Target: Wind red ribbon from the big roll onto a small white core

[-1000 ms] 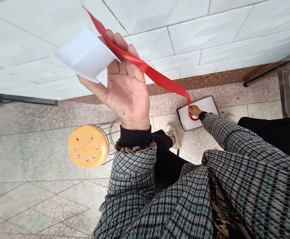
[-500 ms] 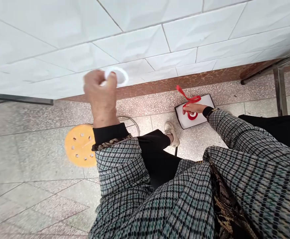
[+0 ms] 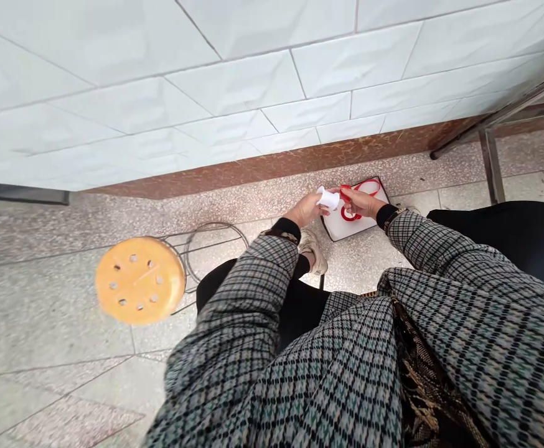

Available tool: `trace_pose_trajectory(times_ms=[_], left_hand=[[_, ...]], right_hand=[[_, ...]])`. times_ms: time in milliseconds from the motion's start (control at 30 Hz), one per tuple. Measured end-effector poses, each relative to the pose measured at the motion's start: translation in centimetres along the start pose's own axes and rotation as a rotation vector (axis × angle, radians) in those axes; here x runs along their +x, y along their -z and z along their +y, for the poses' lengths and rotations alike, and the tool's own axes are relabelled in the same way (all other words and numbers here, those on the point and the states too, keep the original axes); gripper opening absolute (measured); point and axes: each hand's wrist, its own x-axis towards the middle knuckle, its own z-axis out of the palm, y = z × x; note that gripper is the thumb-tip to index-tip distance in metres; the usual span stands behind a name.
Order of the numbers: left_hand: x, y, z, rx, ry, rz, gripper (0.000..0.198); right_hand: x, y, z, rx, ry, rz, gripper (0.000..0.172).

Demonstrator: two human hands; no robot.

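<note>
White roll clamped in left hand now meets right hand pinching ribbon

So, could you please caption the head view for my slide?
Left hand holds a white roll, right hand grips red ribbon over a white box.

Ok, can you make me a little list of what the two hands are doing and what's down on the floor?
left hand: holds a small white roll
right hand: pinches the red ribbon, right beside the roll
red ribbon: its loops lie over the white board
white board: flat on the floor, next to the tiled wall, dark edge
stool: round orange seat with holes, off to the left
shoe: pale, close beside the board
</note>
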Motion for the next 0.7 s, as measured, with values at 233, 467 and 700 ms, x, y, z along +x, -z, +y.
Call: trace_pose_trajectory(times_ms=[233, 467, 700], left_hand=[[3.4, -4.5, -3.3, -0.381, 0.012, 0.147, 0.031], [4.8, -5.9, -4.3, -0.317, -0.004, 0.153, 0.022], [6.3, -6.0, -6.9, -0.123, -0.117, 0.199, 0.018]], right_hand=[[-1.1, 2.4, 0.5, 0.111, 0.049, 0.052, 0.036], [-1.2, 2.9, 0.0, -0.067, -0.098, 0.036, 0.039], [-1.5, 4.4, -0.2, 0.158, -0.047, 0.200, 0.018]])
